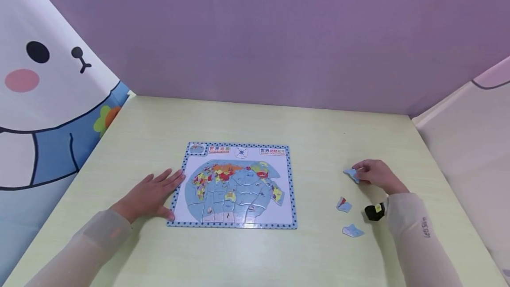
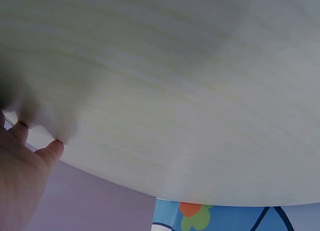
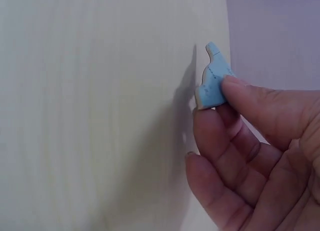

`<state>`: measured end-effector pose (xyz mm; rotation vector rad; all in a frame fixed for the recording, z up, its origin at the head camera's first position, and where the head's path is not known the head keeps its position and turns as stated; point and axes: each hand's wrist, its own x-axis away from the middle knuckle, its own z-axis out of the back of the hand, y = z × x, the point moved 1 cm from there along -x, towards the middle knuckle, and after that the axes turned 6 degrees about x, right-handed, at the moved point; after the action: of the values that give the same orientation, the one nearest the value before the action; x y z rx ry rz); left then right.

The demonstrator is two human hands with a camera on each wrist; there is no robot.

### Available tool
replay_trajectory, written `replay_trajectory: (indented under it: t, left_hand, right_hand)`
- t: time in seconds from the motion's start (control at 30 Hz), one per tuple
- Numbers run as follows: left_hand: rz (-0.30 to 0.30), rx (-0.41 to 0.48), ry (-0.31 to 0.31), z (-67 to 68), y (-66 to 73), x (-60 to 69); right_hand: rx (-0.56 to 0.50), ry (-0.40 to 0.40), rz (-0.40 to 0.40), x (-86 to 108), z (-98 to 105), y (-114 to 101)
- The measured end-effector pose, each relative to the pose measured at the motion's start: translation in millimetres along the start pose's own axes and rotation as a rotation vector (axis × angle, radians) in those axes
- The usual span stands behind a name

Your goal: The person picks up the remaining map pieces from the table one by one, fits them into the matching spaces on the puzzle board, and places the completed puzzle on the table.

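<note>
A world map puzzle board (image 1: 239, 185) with a dotted blue border lies mid-table, many of its pieces in place and a white gap on the right of the map. My left hand (image 1: 149, 196) rests flat with spread fingers on the board's left edge; the left wrist view catches only part of this hand (image 2: 25, 166). Off to the right, my right hand (image 1: 376, 175) pinches a light blue puzzle piece (image 3: 214, 83) between thumb and fingers, raised from the table. Nearer me lie two loose puzzle pieces, a blue-and-red piece (image 1: 343, 205) and a plain blue piece (image 1: 353, 230).
The pale wooden table (image 1: 247, 256) meets a purple wall (image 1: 271, 39) at the back. A cloth with a cartoon face (image 1: 59, 96) hangs on the left, and a pale panel (image 1: 470, 145) stands on the right. A black wrist device (image 1: 374, 211) sits at the right cuff.
</note>
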<state>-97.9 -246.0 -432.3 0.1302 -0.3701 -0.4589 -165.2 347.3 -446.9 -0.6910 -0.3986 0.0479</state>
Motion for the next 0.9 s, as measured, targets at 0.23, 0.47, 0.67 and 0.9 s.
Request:
replay_trajectory:
  t: [0.23, 0.47, 0.67, 0.9]
  left_hand:
    - [0.002, 0.001, -0.011, 1.5, 1.0, -0.3]
    - [0.002, 0.000, -0.019, 2.7, 0.6, -1.0]
    - [-0.006, -0.002, -0.025, 3.4, 1.2, -0.8]
    - [-0.002, 0.000, -0.023, 2.5, 0.8, -0.8]
  right_hand:
    - [0.006, -0.006, 0.071, 4.6, -7.4, -19.8]
    - [-0.040, -0.018, 0.108, 6.3, -17.2, -36.0]
    - [-0.069, -0.048, 0.149, 6.6, -23.8, -50.6]
    - [-0.093, -0.068, 0.163, 2.8, -31.1, -66.7]
